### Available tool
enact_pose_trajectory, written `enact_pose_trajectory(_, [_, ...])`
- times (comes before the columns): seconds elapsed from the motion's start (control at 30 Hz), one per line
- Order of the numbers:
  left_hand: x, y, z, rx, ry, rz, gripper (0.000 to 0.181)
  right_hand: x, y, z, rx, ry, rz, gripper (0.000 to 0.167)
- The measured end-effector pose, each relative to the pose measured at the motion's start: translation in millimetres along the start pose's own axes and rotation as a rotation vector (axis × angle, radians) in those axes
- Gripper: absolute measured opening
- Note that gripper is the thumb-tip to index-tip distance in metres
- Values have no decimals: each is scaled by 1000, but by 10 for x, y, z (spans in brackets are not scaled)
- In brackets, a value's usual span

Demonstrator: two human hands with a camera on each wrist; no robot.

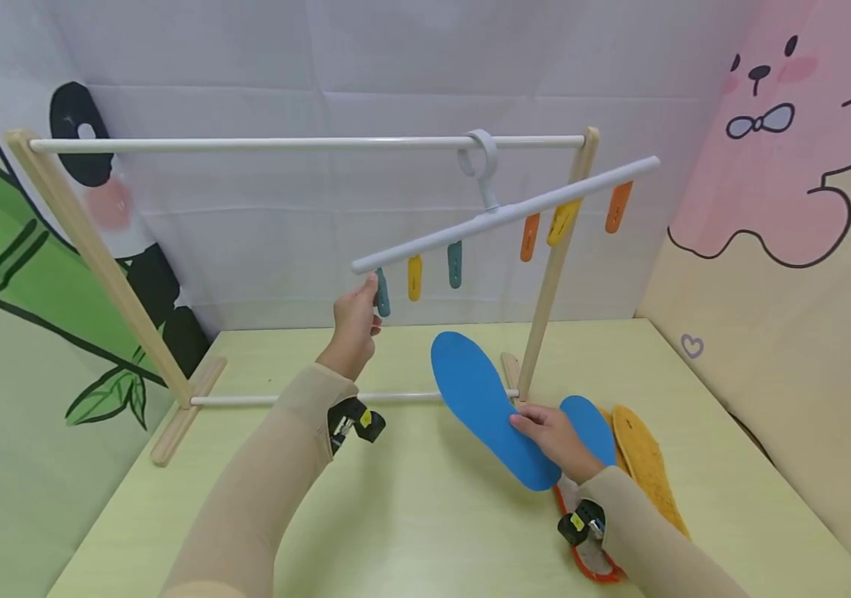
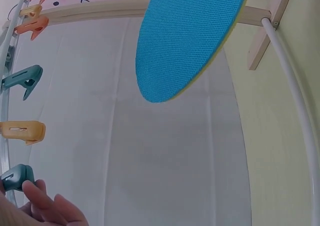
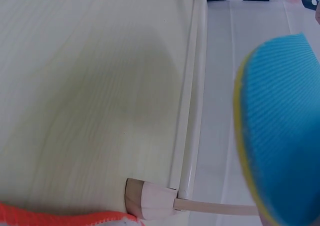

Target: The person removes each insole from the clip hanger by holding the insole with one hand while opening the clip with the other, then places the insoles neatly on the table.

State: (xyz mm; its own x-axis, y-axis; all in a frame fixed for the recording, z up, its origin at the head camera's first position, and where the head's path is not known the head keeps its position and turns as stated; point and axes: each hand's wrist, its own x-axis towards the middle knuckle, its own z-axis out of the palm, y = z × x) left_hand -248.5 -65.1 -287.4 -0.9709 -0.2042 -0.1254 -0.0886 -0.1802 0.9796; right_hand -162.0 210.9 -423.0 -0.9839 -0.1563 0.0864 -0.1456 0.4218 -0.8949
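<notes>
In the head view my left hand [image 1: 356,325] pinches the teal clip [image 1: 383,292] at the low left end of a white hanger [image 1: 496,218]. That hanger hangs tilted from the rack's top rod [image 1: 305,144]. My right hand [image 1: 555,436] grips a blue insole [image 1: 481,403] by its edge, thumb on the near face, and holds it above the table. The left wrist view shows the insole's rounded end [image 2: 180,46] apart from the row of clips. Several more clips, among them a yellow clip [image 1: 414,278] and an orange clip [image 1: 618,208], hang along the bar.
By my right forearm lie another blue insole [image 1: 588,423], yellow-orange insoles [image 1: 645,457] and a red-edged grey piece [image 1: 595,561], partly covered. The rack's wooden posts [image 1: 107,274] stand on feet, joined low down by a white rod [image 1: 246,401]. Printed cloth walls [image 1: 395,75] enclose the table.
</notes>
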Motion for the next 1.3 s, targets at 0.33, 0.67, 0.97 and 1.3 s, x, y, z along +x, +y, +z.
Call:
enact_pose_trajectory(0.33, [9,28,-46,-14,-1,-19,37,-46,83,-39,-3,32,50,30])
enact_pose_trajectory(0.67, [-7,63,-64,-22,0,-38,36,-111,165,-108,-3,77,83,29])
enact_pose_trajectory(0.97, [15,22,-78,-21,12,-56,34,-189,234,-176,-14,108,120,24])
enact_pose_trajectory(1.3, [40,52,-144,-40,-1,-28,29,-234,256,-246,-16,109,118,21])
